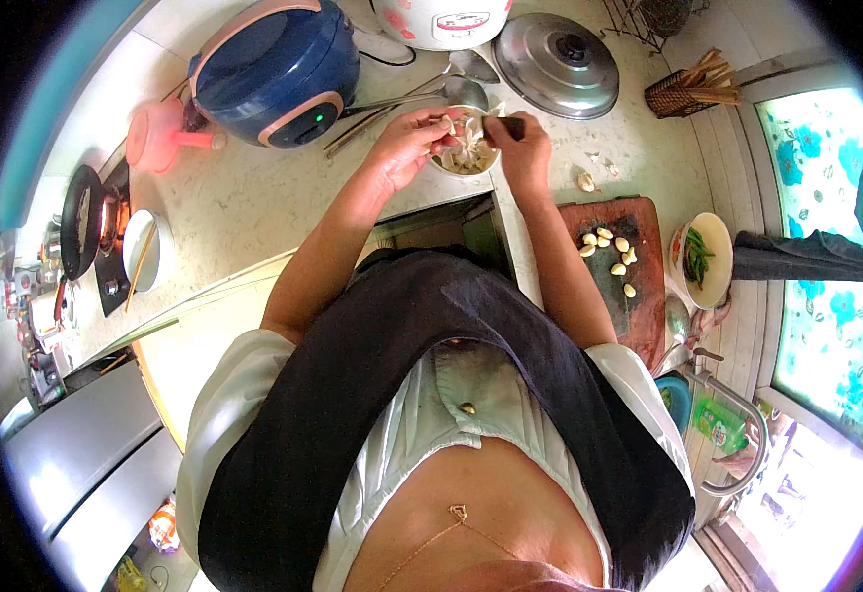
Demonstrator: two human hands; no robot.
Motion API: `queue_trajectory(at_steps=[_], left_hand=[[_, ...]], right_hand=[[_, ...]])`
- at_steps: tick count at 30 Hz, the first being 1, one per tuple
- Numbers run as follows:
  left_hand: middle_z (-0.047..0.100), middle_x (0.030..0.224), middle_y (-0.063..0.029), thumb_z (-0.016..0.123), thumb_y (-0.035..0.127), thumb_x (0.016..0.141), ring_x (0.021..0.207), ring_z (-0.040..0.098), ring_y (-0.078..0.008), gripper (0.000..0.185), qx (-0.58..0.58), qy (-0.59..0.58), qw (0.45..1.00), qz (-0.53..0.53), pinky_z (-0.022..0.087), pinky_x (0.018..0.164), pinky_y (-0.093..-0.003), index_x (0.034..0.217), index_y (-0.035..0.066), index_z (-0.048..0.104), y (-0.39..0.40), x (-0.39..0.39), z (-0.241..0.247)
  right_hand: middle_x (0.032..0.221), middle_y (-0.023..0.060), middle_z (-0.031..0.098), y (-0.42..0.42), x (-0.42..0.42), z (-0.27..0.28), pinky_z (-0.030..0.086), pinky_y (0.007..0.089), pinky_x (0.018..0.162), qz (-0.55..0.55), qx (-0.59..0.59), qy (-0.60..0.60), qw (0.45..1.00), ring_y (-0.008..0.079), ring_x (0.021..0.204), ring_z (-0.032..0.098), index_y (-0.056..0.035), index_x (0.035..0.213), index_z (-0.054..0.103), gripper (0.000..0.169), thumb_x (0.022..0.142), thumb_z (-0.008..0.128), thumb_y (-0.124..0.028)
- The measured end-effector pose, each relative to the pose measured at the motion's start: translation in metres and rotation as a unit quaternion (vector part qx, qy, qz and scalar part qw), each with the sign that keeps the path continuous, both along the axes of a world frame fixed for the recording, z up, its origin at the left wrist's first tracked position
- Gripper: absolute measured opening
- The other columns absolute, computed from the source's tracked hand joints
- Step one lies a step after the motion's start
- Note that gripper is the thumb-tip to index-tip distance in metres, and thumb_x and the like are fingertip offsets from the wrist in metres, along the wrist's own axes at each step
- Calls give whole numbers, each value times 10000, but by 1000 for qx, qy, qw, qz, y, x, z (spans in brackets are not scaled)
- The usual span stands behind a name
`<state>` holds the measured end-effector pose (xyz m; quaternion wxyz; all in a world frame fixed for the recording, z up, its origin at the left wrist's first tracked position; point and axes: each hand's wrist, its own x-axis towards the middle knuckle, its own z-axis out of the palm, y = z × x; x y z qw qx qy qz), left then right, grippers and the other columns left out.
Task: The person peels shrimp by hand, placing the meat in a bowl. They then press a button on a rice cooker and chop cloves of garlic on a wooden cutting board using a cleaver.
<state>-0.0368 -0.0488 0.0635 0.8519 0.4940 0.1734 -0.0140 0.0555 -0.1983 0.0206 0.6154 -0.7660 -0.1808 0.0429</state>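
Observation:
My left hand (402, 146) pinches a pale piece of garlic (444, 126) above the left side of a small bowl (465, 173). White papery garlic skins (470, 152) fill the bowl. On its right, my right hand (526, 152) has its fingers closed around a dark object (511, 128), perhaps a knife handle; most of it is hidden. An unpeeled garlic clove (586, 182) lies on the counter beside my right wrist, near scraps of skin (610, 169). Several peeled garlic cloves (619, 269) rest on the wooden cutting board (646, 244) right of my right forearm.
Beyond my hands are a ladle (464, 95), a metal pot lid (556, 65) and a blue rice cooker (276, 74). A bowl of green vegetables (711, 260) stands right of the board, near the faucet (753, 444). At left, a frying pan (81, 222) is by a lit stove (112, 222).

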Motion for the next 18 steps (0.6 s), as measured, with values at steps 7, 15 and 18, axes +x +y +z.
queue_trajectory(at_steps=[7,15,18], left_hand=[[486,683,-8,466,77,802,555,441,-86,124,-60,39,997,33,333,452,-207,900,24,521,16,-2,-22],[433,671,33,433,126,900,520,366,-46,188,-59,72,996,6,285,424,-164,1033,12,499,13,1,-12],[467,680,13,442,119,898,557,408,-37,196,-4,95,995,39,309,436,-160,1043,23,533,0,4,-2]], right_hand=[[754,137,609,6,-14,7,470,376,630,84,-139,-195,967,312,699,595,-37,805,613,181,729,657,-195],[794,169,615,-76,35,-15,471,402,655,-72,-263,-68,960,338,732,595,-40,846,600,237,747,631,-254],[851,178,611,-132,54,-36,465,425,689,-77,-422,-67,901,352,812,584,-51,865,600,234,748,613,-253]])
